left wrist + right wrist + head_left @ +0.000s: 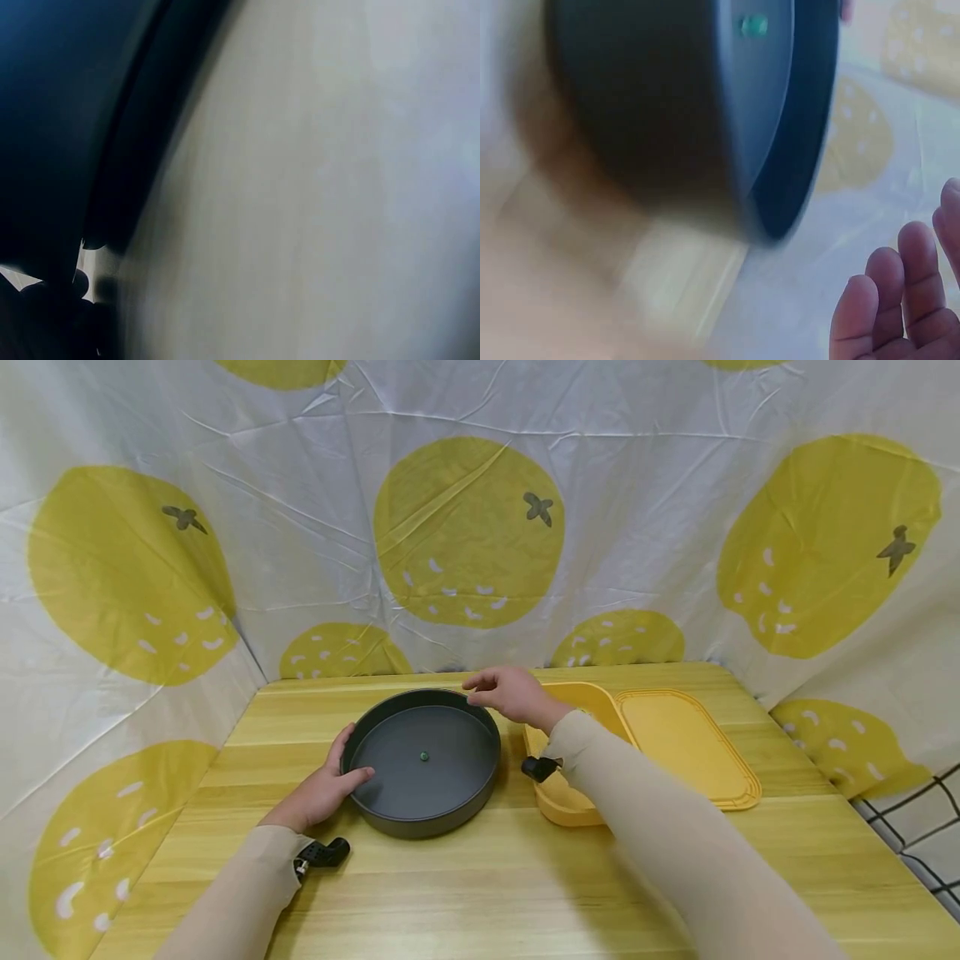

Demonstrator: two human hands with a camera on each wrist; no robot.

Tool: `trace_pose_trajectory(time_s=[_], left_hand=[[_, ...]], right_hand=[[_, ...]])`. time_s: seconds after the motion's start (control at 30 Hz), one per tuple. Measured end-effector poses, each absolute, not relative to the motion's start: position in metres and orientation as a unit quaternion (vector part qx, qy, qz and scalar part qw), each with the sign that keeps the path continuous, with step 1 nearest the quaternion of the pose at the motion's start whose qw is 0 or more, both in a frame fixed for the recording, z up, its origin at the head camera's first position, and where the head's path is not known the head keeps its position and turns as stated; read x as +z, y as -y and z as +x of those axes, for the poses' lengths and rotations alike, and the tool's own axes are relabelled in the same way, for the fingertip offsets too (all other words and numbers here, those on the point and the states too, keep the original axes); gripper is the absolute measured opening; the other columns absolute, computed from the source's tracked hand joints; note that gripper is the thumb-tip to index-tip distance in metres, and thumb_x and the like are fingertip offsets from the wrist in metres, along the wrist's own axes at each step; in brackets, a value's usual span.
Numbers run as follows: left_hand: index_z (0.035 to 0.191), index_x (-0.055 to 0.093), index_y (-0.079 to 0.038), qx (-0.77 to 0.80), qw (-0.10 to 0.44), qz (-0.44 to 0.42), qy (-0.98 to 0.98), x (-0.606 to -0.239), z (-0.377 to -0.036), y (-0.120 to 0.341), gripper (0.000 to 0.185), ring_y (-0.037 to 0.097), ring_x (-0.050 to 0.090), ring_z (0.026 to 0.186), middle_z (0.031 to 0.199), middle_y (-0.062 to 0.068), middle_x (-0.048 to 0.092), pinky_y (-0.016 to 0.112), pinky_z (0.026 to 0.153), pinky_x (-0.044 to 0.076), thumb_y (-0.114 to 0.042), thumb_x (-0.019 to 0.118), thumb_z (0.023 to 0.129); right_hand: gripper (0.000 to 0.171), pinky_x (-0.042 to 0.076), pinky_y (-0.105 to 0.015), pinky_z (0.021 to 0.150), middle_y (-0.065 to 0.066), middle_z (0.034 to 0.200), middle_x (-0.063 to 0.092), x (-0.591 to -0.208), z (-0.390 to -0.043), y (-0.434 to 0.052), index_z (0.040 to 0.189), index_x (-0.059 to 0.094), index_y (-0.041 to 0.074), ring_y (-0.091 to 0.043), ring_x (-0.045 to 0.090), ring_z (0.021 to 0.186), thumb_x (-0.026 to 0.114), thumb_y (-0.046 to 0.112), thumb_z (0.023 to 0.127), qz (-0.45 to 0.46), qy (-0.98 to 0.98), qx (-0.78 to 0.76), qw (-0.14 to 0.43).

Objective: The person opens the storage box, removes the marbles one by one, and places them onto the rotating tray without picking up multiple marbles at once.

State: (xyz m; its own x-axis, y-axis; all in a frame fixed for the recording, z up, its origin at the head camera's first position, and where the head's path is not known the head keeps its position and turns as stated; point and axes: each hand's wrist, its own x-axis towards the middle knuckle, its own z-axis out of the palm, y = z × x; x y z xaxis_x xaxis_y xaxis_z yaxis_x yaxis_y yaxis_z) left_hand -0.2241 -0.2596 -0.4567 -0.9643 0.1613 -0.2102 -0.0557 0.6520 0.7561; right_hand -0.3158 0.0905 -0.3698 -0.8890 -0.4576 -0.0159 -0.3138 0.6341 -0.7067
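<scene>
A round dark grey pan (420,793) with a tall side wall sits on the table. My left hand (322,789) grips its left side, thumb over the rim on the inside and fingers along the outer wall. A small green round piece (424,757) lies at the middle of the pan's floor; its kind is too small to tell. Near the far right rim, my right hand (513,693) holds nothing, its fingers (885,289) loosely extended and apart from the pan in the right wrist view. The left wrist view is mostly blurred, with the dark pan wall (67,127) at left.
Right of the pan stands a yellow rectangular container (573,816), partly hidden by my right forearm. A flat yellow lid (675,739) lies beside it. Behind the wooden table (450,902) hangs a fruit-print cloth (322,543). A black wire grid (922,839) is at the right edge.
</scene>
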Motion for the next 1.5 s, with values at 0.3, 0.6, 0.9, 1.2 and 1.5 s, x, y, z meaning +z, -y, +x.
trace_pose_trajectory(time_s=[0.3,0.6,0.9,1.2,1.5], left_hand=[[0.169,-0.010,-0.030,0.416,0.129,0.033,-0.899,-0.455,-0.224,0.260,0.095,0.057,0.027,0.154,0.172,0.032,0.014,0.070,0.124,0.024,-0.048,0.057,0.104],[0.169,-0.011,-0.031,0.415,0.130,0.032,-0.900,-0.456,-0.224,0.259,0.094,0.057,0.028,0.154,0.173,0.031,0.014,0.070,0.123,0.024,-0.048,0.055,0.105],[0.170,-0.009,-0.029,0.425,0.133,0.035,-0.895,-0.456,-0.223,0.259,0.096,0.056,0.027,0.154,0.172,0.031,0.016,0.069,0.124,0.023,-0.046,0.058,0.103],[0.169,-0.009,-0.030,0.427,0.132,0.032,-0.894,-0.456,-0.225,0.260,0.095,0.056,0.029,0.153,0.172,0.031,0.017,0.069,0.124,0.025,-0.046,0.058,0.103],[0.169,-0.010,-0.029,0.432,0.134,0.036,-0.891,-0.457,-0.225,0.260,0.096,0.056,0.029,0.154,0.171,0.032,0.018,0.069,0.124,0.024,-0.046,0.058,0.103]], right_hand=[[0.036,0.045,-0.031,0.057,-0.015,0.138,0.067,-0.385,-0.333,-0.147,0.140,0.069,0.015,-0.012,0.055,0.065,0.065,0.026,0.106,-0.133,-0.899,-0.406,0.099],[0.035,0.053,-0.036,0.076,-0.016,0.137,0.066,-0.403,-0.341,-0.170,0.137,0.069,0.009,-0.032,0.067,0.112,0.066,0.023,0.105,-0.106,-0.912,-0.381,0.105],[0.029,0.055,-0.046,0.102,-0.014,0.131,0.074,-0.417,-0.342,-0.169,0.127,0.076,0.006,-0.033,0.069,0.119,0.069,0.013,0.100,-0.148,-0.934,-0.302,0.124],[0.029,0.054,-0.045,0.105,-0.011,0.126,0.077,-0.431,-0.349,-0.169,0.123,0.079,0.006,-0.033,0.069,0.121,0.075,0.010,0.095,-0.184,-0.953,-0.218,0.105],[0.023,0.051,-0.048,0.111,-0.011,0.128,0.076,-0.434,-0.348,-0.167,0.120,0.080,0.008,-0.036,0.065,0.128,0.072,0.011,0.098,-0.180,-0.958,-0.190,0.118]])
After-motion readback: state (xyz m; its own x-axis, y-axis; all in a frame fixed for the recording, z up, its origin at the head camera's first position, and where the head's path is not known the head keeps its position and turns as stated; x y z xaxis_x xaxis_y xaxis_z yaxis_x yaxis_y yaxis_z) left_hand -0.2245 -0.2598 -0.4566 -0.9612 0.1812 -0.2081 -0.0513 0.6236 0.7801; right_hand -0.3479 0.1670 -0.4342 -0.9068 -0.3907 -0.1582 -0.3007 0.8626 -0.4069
